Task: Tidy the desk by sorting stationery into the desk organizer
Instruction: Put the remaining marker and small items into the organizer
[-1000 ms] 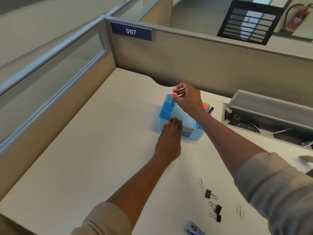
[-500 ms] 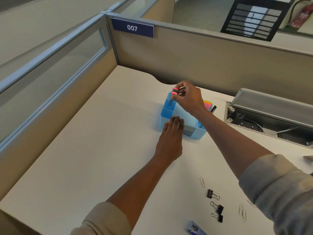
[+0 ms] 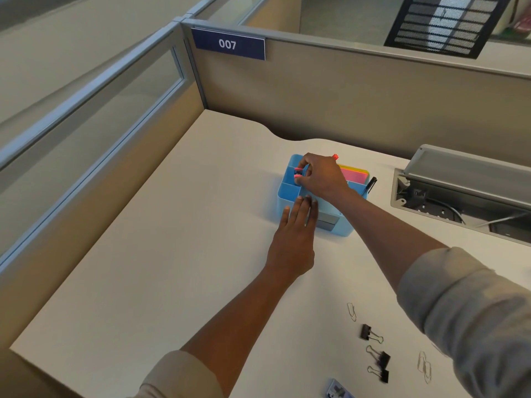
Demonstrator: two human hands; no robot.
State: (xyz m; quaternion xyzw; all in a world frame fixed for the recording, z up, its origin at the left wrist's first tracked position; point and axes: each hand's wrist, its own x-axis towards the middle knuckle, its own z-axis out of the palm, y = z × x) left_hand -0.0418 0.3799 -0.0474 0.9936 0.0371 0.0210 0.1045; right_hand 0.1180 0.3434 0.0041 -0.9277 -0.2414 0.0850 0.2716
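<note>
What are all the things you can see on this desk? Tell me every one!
desk organizer: 1, blue, middle of desk
small clip: 1, pink and black, pinched over organizer's back-left compartment
sticky notes: 1 stack, pink and yellow, in organizer
pen: 1, black, at organizer's right end
binder clips: 3, black, near desk edge
paper clips: about 3, silver, near binder clips
cable box: 1, grey, right, lid open
left hand: flat against organizer
right hand: pinching small clip

Left half of the pale bench is open right up to the tan partition walls. Blue plastic desk organizer sits mid-bench, both hands on it. Open grey cable tray blocks far right; black binder clips clutter near right.
</note>
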